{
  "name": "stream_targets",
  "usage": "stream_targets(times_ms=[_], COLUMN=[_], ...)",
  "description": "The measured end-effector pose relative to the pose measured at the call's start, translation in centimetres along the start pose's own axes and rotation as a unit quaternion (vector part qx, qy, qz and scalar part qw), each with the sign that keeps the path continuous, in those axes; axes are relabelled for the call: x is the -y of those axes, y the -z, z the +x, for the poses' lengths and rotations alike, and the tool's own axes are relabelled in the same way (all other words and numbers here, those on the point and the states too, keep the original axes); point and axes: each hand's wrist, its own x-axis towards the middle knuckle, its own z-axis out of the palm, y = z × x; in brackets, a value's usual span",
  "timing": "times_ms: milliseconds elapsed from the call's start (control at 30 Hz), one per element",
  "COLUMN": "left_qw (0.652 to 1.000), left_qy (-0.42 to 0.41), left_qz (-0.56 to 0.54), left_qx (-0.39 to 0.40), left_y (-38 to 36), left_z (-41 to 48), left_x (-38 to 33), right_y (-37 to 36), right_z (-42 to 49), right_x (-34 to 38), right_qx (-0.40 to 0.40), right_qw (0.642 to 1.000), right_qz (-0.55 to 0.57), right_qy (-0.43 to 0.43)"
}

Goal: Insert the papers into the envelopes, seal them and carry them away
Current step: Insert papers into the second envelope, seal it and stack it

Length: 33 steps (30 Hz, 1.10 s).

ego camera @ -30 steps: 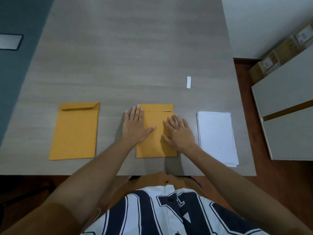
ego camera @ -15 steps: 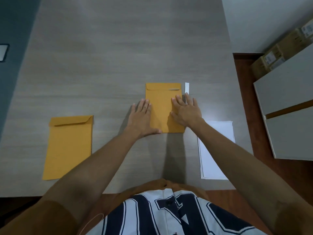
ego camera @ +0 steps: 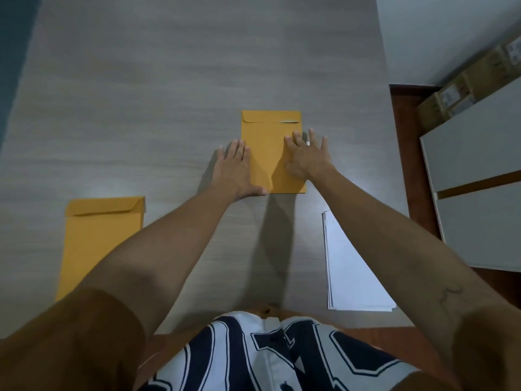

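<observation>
Palms on the middle envelope (ego camera: 267,153)

Nearer than it: papers (ego camera: 352,272) right, spare envelope (ego camera: 95,241) left. Our left grip (ego camera: 235,167) and right grip (ego camera: 306,156) lie flat, holding nothing, along its sides on the counter (ego camera: 169,80). Light, slippery; we judge an edge pinch best.

On the grey wood-grain counter (ego camera: 141,108), a flat rectangular manila paper envelope (ego camera: 267,153) lies in the middle, well out from us. Our left grip (ego camera: 235,170) lies flat across its left edge and our right grip (ego camera: 306,156) across its right side. A second manila paper envelope (ego camera: 98,238) lies nearer, to the left, partly under our left arm. A stack of white paper sheets (ego camera: 346,272) lies nearer, to the right, partly under our right arm. Right of the counter stands a white panelled cabinet (ego camera: 479,165), with brown cardboard boxes (ego camera: 465,88) behind it.
</observation>
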Motion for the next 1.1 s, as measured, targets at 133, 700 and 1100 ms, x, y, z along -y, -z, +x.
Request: stream_targets(times_ms=[133,700,1100], left_qw=[1.0,0.931,0.852], left_qy=[0.015,0.278,0.437], left_qz=[-0.004,-0.154,-0.272], left_qx=[-0.025,-0.179,-0.093], left_y=[-0.6,-9.2,-14.9], left_z=[-1.2,-18.3,-25.0], left_x=[1.2,15.7,22.4], right_y=[-0.2,-3.8,-6.5], right_z=[-1.3,-9.9,-13.4], right_x=[0.9,24.0,34.5], right_qx=[-0.066,-0.123,0.015], right_qw=[0.998,0.959,0.928], right_qz=[0.005,0.194,0.363], right_qy=[0.009,0.165,0.08])
